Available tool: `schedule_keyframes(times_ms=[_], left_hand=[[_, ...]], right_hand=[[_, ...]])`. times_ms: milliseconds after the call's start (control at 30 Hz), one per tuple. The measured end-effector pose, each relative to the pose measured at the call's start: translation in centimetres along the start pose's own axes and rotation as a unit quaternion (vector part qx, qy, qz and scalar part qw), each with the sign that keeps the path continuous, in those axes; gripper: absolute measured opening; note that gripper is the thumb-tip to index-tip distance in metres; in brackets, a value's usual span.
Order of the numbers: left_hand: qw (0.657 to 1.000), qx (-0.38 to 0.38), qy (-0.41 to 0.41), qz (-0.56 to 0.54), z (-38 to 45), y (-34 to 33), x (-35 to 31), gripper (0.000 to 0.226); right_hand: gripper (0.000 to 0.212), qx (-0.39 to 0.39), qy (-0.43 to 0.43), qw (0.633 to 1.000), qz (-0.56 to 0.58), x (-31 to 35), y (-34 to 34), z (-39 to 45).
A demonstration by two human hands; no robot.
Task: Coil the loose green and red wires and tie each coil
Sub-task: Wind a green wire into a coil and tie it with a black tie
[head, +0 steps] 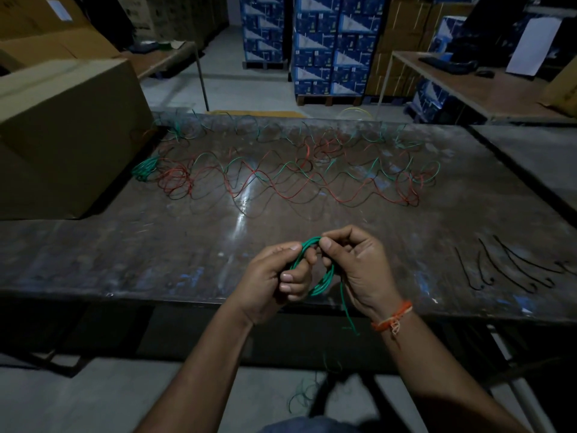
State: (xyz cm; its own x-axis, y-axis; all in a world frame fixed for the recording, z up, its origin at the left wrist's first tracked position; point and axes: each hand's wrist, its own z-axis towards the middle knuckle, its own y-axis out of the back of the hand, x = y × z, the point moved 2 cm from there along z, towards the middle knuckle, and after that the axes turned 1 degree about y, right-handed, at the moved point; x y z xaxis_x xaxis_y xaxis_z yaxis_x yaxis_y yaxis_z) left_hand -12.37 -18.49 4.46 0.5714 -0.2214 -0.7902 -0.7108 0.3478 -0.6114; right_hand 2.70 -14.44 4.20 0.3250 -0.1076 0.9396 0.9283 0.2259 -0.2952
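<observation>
Both hands work just above the near edge of the dark, scuffed metal table [125, 260]. The left hand [274, 276] has its fingers curled round the left side of a small coil of thin green insulated wire [321, 284]. The right hand [356, 260] pinches the top of the same coil between thumb and forefinger. A free green tail [348, 310] hangs from the coil below the right hand and trails toward the floor, so winding of this coil appears unfinished, and no tie is visible on it.

Status, as judged from this view:
- Done: one compact green bundle [144, 169] lies far ahead and to the left of the hands, beside a large brown cardboard box [62, 126]. Whether it is tied cannot be told.
- Remaining: a long tangle of loose red and green wires [296, 176] is spread across the table well beyond the hands.
- Supplies: several thin black ties [512, 270] lie to the right of the right hand, unused.

Most of the task remains.
</observation>
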Motion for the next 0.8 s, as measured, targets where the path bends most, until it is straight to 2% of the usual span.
schedule_keyframes(times_ms=[133,300,367,467,567,800], left_hand=[[1.000,-0.014,0.014,-0.013,-0.8,1.4,-0.2,0.029],[0.996,-0.083,-0.006,0.029,-1.7,1.9,-0.3,0.026],[0.994,-0.108,-0.018,0.030,-1.9,2.2,-0.4,0.027],[0.989,-0.142,-0.024,0.020,-2.4,2.7,-0.6,0.027],[0.992,-0.128,-0.016,0.000,-2.9,2.7,-0.6,0.026],[0.994,-0.104,0.006,-0.036,-3.1,2.4,0.3,0.027]], right_hand=[[0.011,-0.012,0.016,0.999,-0.028,-0.7,-1.5,-0.7],[0.010,-0.005,0.009,0.999,-0.053,-1.2,-2.6,-1.5],[0.003,0.006,-0.011,0.997,-0.073,-1.3,-2.9,-1.7],[0.012,0.026,-0.050,0.997,-0.049,-1.5,-3.4,-1.9],[0.007,0.015,-0.055,0.998,-0.036,-1.8,-3.9,-2.0],[0.011,-0.023,-0.015,0.999,-0.043,-2.5,-4.0,-2.7]])
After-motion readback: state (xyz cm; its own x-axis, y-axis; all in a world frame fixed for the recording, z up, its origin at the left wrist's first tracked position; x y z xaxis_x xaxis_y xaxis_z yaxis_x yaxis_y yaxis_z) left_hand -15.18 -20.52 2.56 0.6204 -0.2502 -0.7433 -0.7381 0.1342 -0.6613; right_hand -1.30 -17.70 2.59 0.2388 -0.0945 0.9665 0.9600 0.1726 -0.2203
